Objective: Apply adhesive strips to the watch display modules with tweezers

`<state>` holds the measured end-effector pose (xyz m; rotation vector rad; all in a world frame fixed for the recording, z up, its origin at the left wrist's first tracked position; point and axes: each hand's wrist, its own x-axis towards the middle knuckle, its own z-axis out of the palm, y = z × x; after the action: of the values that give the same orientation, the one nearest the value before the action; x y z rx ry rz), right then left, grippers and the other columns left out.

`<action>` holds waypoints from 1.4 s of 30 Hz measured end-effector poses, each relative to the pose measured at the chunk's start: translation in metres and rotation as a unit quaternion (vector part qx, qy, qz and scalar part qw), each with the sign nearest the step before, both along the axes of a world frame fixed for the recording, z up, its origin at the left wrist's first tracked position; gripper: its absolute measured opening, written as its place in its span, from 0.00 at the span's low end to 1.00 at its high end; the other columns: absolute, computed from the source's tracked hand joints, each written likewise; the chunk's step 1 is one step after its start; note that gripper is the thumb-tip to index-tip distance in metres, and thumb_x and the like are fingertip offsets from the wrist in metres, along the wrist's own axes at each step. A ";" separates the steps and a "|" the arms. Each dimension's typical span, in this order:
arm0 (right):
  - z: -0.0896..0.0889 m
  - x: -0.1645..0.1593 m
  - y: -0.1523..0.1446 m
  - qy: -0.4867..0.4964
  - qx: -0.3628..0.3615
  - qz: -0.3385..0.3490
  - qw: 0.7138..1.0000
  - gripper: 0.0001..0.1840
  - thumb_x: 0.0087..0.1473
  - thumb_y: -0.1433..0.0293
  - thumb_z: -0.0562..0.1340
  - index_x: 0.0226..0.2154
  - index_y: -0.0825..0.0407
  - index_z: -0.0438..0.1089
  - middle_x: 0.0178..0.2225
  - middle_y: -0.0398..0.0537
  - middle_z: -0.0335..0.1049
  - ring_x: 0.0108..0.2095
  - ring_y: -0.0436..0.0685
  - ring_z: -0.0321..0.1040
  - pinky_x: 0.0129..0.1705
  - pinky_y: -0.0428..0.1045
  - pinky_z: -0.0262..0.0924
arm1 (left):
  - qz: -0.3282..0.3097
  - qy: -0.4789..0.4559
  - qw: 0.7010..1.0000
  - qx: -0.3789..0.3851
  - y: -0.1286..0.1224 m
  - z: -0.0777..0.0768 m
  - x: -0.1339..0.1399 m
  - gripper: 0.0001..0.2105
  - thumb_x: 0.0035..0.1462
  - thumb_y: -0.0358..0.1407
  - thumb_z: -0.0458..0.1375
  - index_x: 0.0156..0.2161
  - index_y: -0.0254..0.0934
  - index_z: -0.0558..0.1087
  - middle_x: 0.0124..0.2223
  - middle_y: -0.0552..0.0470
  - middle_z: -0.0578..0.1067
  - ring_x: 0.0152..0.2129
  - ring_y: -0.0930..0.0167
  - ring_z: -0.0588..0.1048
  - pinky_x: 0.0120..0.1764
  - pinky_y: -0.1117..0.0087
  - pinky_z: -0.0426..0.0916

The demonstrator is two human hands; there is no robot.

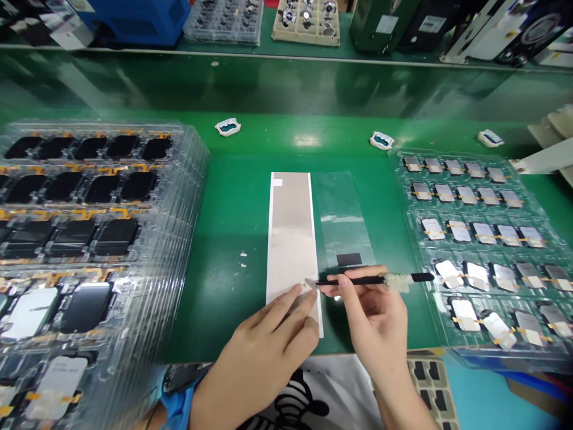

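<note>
Head view: we've got the pale sheet (293, 239) lying on the green table (228, 215), clear film (342, 209) just beside it on the right. Our left hand (268, 343) lies over the sheet's near end, fingers bent and slightly parted, tips down on it; whether they pinch anything, we can't tell. Our right hand (378, 319) is closed, thumb and fingers gripping a black tool (367, 280), its tip over the sheet by our left fingertips. Stacked trays (183, 197) stand left, another tray (474, 252) right.

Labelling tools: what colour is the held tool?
The tool is black with a pale section (head view).
</note>
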<state>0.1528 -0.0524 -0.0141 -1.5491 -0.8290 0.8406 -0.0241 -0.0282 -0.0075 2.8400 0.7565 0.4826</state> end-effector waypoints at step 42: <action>0.005 -0.031 0.007 0.205 0.178 0.078 0.959 0.06 0.67 0.73 0.58 0.40 0.45 0.65 0.35 0.42 0.71 0.30 0.50 0.76 0.31 0.46 0.74 | 0.191 -0.442 0.615 -0.624 0.000 0.007 0.013 0.11 0.71 0.47 0.48 0.46 0.41 0.60 0.28 0.58 0.68 0.20 0.78 0.62 0.23 0.80 0.60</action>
<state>0.1218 -0.0459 -0.0092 -0.9567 -0.7514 1.0217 -0.0110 -0.0287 -0.0007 0.9142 0.8875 0.8334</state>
